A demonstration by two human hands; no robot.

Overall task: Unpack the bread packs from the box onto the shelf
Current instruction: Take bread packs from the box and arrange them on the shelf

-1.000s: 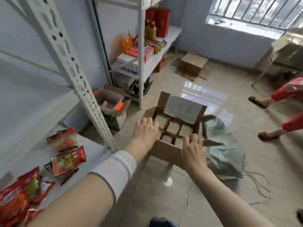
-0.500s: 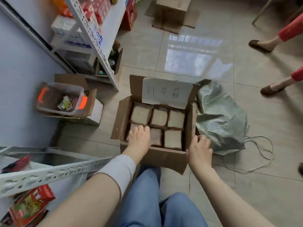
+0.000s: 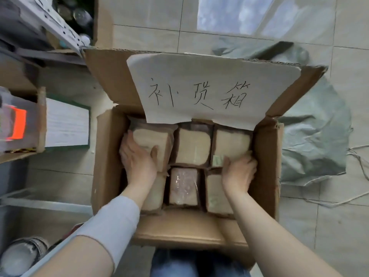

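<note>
An open cardboard box (image 3: 266, 168) sits on the floor right below me, with a handwritten white paper on its far flap. Inside stand several bread packs in two rows. My left hand (image 3: 137, 160) is wrapped around the far-left bread pack (image 3: 151, 139), thumb on its right face and fingers on its left side. My right hand (image 3: 238, 172) grips the near edge of the far-right bread pack (image 3: 231, 142). The far-middle pack (image 3: 192, 145) and the near-middle pack (image 3: 183, 185) are untouched. The white metal shelf post (image 3: 60, 31) runs along the upper left.
A grey-green sack (image 3: 311, 136) with loose string lies on the tiles to the right of the box. To the left stand a cardboard box holding a clear bin with an orange latch (image 3: 18, 124) and a white sheet. Bottles sit in a carton at the top.
The view has dropped close over the box. Both hands left the box's near rim and reached inside; the left now holds the far-left pack, the right the far-right pack.
</note>
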